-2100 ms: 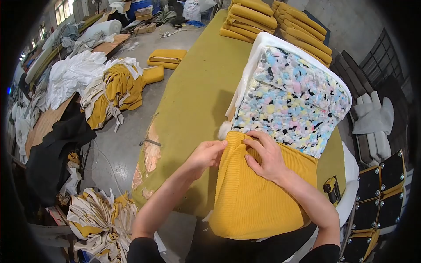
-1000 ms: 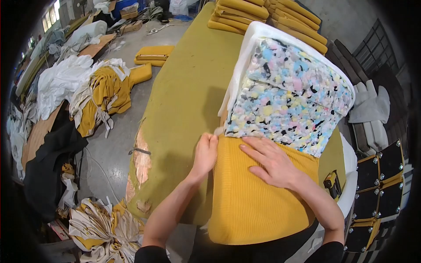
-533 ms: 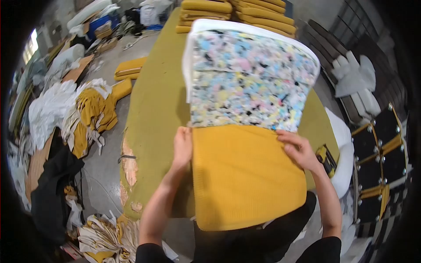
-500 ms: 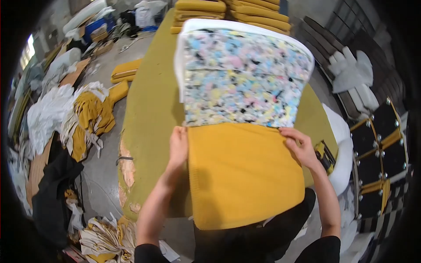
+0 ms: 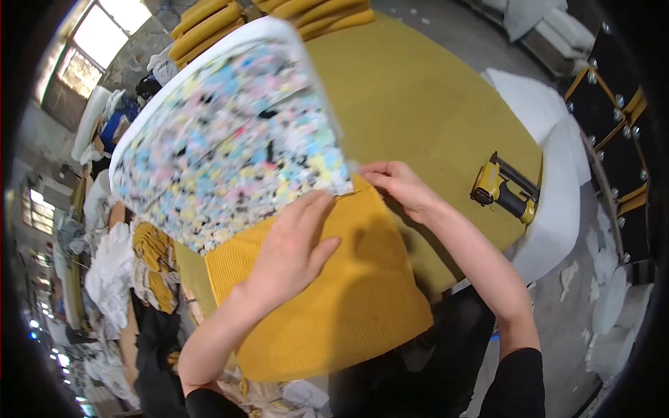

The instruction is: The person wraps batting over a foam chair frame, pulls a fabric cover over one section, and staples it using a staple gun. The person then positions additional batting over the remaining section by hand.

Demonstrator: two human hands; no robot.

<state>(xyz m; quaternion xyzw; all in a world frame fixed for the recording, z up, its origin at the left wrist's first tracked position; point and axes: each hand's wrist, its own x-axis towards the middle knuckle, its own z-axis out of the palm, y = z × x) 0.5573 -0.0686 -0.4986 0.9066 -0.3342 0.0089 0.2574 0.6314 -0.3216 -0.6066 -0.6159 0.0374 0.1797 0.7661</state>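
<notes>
A multicoloured chip-foam pad [image 5: 223, 139] with a white padded edge lies tilted on a table covered in olive cloth [image 5: 418, 90]. From its near edge a mustard-yellow ribbed fabric piece [image 5: 348, 299] hangs down over my lap. My left hand [image 5: 296, 240] rests flat across the seam between foam and fabric, with its fingers stretched out and thumb apart. At the right corner of the seam, my right hand [image 5: 401, 187] pinches the fabric's edge. Its fingertips are partly hidden there.
A yellow-and-black staple gun [image 5: 505, 191] lies at the table's right side, beside white wadding [image 5: 557, 188]. Stacked yellow cushions [image 5: 209, 28] stand at the far end. Black panels with yellow edges [image 5: 613, 153] lean at the right. Fabric scraps [image 5: 153, 258] lie at the left.
The foam pad and fabric have turned counterclockwise and shifted left in view. My left hand has moved from the left edge onto the seam; my right hand is still at the right corner.
</notes>
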